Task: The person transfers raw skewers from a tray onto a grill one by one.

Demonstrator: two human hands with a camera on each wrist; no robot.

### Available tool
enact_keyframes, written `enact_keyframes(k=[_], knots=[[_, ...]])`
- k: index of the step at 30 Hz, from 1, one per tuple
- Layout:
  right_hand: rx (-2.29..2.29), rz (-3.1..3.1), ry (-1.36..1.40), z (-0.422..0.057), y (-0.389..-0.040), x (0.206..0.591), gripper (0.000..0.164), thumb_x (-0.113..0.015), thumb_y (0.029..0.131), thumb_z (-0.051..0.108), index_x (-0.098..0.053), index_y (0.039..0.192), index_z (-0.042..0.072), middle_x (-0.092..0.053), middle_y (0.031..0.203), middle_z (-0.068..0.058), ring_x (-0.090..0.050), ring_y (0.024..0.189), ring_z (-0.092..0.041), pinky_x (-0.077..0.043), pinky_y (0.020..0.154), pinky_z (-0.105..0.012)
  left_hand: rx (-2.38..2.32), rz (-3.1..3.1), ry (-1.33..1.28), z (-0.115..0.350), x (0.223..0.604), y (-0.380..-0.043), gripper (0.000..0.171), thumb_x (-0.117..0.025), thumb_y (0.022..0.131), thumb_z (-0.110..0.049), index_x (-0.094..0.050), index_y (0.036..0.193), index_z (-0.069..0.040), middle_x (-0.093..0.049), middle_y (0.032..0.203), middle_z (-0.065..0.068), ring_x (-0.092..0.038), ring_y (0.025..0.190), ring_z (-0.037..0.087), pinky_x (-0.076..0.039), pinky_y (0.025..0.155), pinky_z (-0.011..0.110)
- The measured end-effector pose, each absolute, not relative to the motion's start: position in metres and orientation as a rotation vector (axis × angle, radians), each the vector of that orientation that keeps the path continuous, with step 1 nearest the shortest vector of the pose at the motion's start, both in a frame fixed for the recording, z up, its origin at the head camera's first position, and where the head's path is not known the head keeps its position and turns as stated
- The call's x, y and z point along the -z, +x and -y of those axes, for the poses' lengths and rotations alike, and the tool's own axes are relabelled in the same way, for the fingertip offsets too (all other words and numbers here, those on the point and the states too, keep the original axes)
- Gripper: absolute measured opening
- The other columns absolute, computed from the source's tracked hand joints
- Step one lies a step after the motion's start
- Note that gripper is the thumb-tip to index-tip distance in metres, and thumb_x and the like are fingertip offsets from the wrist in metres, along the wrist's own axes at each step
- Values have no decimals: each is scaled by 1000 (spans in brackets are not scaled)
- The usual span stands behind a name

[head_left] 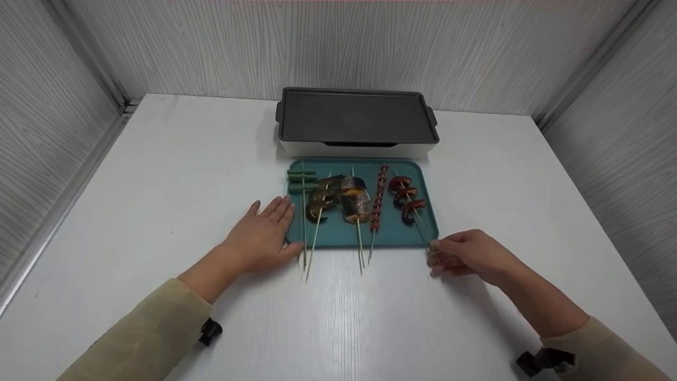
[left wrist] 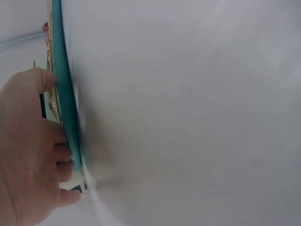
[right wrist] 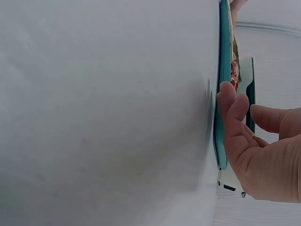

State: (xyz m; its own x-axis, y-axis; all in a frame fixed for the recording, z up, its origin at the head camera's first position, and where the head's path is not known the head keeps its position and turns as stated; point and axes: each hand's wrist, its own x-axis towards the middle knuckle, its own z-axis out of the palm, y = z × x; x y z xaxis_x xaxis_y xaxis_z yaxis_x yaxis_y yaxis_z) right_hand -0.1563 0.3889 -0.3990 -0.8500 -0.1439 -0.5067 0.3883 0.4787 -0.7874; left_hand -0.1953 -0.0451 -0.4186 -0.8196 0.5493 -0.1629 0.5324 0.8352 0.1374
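A teal tray (head_left: 338, 241) carries several skewers, their sticks hanging over its near edge. On it, from the left, are green vegetable sticks (head_left: 302, 187), a brown shrimp-like skewer (head_left: 316, 209), a dark-skinned fish-like chunk (head_left: 355, 203), small red pieces (head_left: 377, 203) and a skewer of curled dark-red pieces (head_left: 406, 193). My left hand (head_left: 264, 233) lies with fingers extended against the tray's left edge, thumb by the near corner. At the near right corner, my right hand (head_left: 465, 254) has curled fingers and thumb around the stick end of the dark-red skewer.
Behind the tray stands an electric griddle with a flat black plate (head_left: 354, 116) and a pale base (head_left: 301, 149). The white table (head_left: 158, 174) is enclosed by grey wood-grain panels (head_left: 349, 47) at the back and sides.
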Motion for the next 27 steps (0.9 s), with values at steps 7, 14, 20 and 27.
enact_keyframes(k=[7,14,20,27], knots=[[1440,-2131,209,-390,-155,402,38,-69,105,26,-71,128,-5,-79,111,-15,-79,99,-26,-61,84,-31,-152,-2801,837,45,421,-197,89,-43,108,-57,-22,165,8,-15,173,26,-17,161,41,-15,127,62],[1514,-2068,193,-387,-155,399,38,-70,104,20,-68,132,-7,-78,113,-14,-78,98,-24,-61,86,-32,-140,-2806,872,46,422,-198,87,-43,109,-54,-24,163,11,-17,172,29,-19,159,44,-18,127,60],[1555,-2063,199,-386,-154,398,38,-70,105,18,-67,133,-8,-78,115,-13,-76,98,-20,-61,86,-31,-129,-2799,871,45,422,-199,87,-42,109,-54,-24,163,12,-17,172,28,-19,160,43,-17,127,60],[1569,-2053,182,-386,-154,396,41,-69,106,18,-63,136,-9,-77,118,-15,-75,101,-19,-61,88,-30,-118,-2801,873,45,422,-199,88,-41,109,-55,-23,163,11,-17,172,28,-19,160,43,-17,127,60]])
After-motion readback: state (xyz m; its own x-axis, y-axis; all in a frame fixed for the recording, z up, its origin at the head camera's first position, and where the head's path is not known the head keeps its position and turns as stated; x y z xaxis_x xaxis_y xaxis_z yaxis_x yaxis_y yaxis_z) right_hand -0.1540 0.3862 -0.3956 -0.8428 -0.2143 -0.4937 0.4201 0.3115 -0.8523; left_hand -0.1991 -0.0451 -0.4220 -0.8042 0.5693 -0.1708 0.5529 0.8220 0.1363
